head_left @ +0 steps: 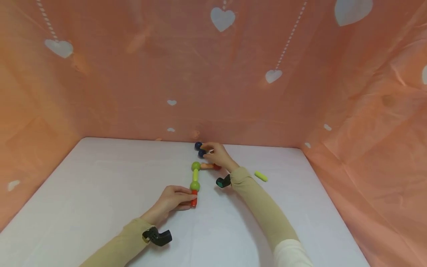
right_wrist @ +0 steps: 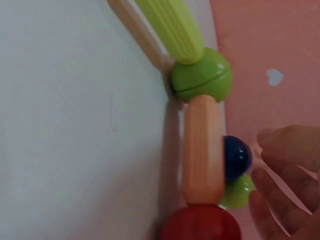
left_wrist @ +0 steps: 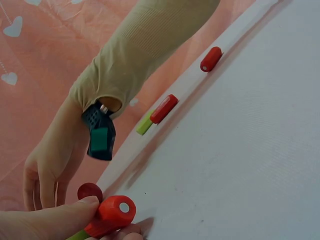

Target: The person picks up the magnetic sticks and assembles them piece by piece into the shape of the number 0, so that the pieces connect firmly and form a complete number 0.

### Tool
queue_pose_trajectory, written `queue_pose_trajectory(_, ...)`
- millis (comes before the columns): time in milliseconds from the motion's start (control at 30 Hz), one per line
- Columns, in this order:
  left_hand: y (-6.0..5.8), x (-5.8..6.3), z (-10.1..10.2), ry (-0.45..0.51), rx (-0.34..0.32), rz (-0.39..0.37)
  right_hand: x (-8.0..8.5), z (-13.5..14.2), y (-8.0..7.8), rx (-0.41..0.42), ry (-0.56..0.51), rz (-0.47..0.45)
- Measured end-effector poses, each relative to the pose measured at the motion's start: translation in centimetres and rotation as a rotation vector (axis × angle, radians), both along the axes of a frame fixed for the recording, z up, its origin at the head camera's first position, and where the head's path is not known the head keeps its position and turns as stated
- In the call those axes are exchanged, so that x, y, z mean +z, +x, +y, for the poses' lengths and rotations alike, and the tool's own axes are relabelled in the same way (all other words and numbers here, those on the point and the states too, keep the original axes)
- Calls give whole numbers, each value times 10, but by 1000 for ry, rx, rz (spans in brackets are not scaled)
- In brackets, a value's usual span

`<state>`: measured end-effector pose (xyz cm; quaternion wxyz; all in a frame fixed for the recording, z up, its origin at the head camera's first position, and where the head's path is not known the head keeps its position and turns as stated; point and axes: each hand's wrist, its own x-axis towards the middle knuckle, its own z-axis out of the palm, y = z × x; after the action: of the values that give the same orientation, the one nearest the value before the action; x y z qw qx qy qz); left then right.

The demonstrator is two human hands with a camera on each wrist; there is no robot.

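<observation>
My left hand (head_left: 172,200) pinches a red stick (head_left: 194,199) between thumb and fingers. That stick ends an L-shaped chain on the table: a green ball (head_left: 195,185), a lime stick (head_left: 195,175), another green ball (head_left: 196,166), an orange stick (head_left: 207,166) and a red ball (head_left: 217,167). The left wrist view shows the red stick's end (left_wrist: 112,212) with a pale dot. Beyond the chain, my right hand (head_left: 217,154) reaches over with fingers spread beside two dark blue balls (head_left: 202,153). In the right wrist view its fingers (right_wrist: 277,145) are apart from a blue ball (right_wrist: 238,158).
A loose lime stick (head_left: 261,175) lies right of my right forearm. Red sticks (left_wrist: 164,109) lie on that side in the left wrist view. Behind the blue ball is a lime-green ball (right_wrist: 239,192). An orange curtain with hearts (head_left: 150,74) borders the white table (head_left: 100,193).
</observation>
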<state>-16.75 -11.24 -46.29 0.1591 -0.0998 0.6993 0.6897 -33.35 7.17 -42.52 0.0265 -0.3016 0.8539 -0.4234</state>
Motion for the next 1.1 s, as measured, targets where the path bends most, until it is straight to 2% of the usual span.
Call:
queue_pose_trajectory(133, -1, 1, 2, -4, -9, 6, -5, -5, -2, -33, 27, 20)
queue_pose_trajectory(400, 2, 3, 4, -11, -35, 51, -8, -10, 0, -18, 95, -11)
queue_pose_trajectory(633, 0, 2, 3, -5, -37, 45, -10, -14, 3, -30, 142, 10)
queue_pose_trajectory(733, -1, 1, 3, -7, -45, 44, -9, -12, 4, -69, 112, 23)
queue_pose_trajectory(867, -2, 1, 2, 0, -51, 41, -7, -6, 6, -112, 11, 45)
queue_pose_trajectory(1000, -2, 1, 1, -1, -44, 32, -1, 2, 15, -93, -89, 53)
queue_pose_trajectory(1100, -1, 0, -1, -3, -38, 25, 5, 11, 29, -81, -141, 21)
